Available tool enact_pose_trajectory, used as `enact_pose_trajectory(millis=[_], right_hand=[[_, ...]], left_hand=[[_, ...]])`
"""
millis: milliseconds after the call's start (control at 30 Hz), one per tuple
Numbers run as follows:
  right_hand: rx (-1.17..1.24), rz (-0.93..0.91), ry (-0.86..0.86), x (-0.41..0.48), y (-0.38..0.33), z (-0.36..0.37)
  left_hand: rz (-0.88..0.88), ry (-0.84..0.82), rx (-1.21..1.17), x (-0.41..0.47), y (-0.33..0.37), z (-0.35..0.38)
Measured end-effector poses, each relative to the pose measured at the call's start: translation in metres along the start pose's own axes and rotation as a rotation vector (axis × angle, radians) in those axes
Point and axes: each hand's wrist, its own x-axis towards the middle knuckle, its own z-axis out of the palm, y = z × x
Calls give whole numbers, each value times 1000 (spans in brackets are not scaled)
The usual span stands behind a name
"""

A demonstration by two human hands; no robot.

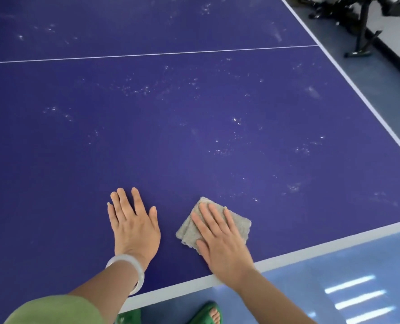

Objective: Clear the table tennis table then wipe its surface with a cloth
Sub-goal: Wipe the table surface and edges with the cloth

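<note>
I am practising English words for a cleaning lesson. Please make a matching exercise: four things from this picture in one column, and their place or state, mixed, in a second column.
Column one
1. left hand
2. right hand
3. cloth
4. sandals

Column two
A. grey, folded, lying near the table edge
B. green, on the floor
C. flat on the bare blue surface
D. pressing down on something grey

Pairs: 1-C, 2-D, 3-A, 4-B

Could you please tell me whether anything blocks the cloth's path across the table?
Nothing visible does: the right hand presses the cloth flat, only pale specks lie ahead on the table, and the left hand rests apart beside it.
</note>
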Motion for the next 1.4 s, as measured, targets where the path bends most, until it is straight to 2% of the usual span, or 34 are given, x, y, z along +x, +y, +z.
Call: enact_pose_trajectory(millis=[33,67,167,200,233,300,400,467,500,533,567,667,700,767,867,967,1067,1133,1167,1200,1300,1367,1400], right_hand=[[-43,-2,8,2,20,-1],[-50,108,-2,2,41,-3],[74,722,50,-6,89,-9],[111,815,61,-7,85,-10],[127,832,72,-5,70,-9],[95,706,83,5,27,-7],[55,256,38,29,-31,1],[45,-21,-31,49,-33,0],[22,-73,-44,60,-18,-2],[-24,-47,-45,72,2,-5],[-55,69,-41,80,26,-9],[30,615,32,80,99,-20],[99,728,31,72,110,-22],[145,812,42,57,102,-19],[55,704,32,60,42,-9],[4,297,26,96,-4,-2],[-25,-5,-62,142,9,-6],[-125,-29,-106,169,49,-12],[-152,57,-97,177,73,-15],[-147,216,-62,181,99,-20],[79,845,54,160,154,-29],[153,1014,46,150,141,-26],[129,1004,57,152,123,-22]], left_hand=[[-3,-2,4,1,0,0],[-11,-10,7,1,1,-1],[-12,-14,22,1,1,-1],[-13,-7,25,1,1,-1],[-16,-3,24,1,0,-2],[-17,-1,25,1,1,-2],[-19,1,23,3,2,-2],[-27,-2,26,3,2,-2],[-30,-3,30,3,2,-2],[-32,-5,35,3,2,-2],[-34,-9,38,3,2,-1],[-34,-23,35,4,1,0],[-34,-24,28,4,1,0],[-36,-25,25,3,0,-1],[-29,-31,30,3,1,-2],[-26,-22,36,3,1,-1],[-38,-27,39,3,1,0],[-45,-23,35,4,1,0],[-44,-22,33,4,1,1],[-43,-24,32,4,1,1],[-43,-31,33,4,0,1],[-40,-35,29,3,0,0],[-36,-35,29,3,1,0]])
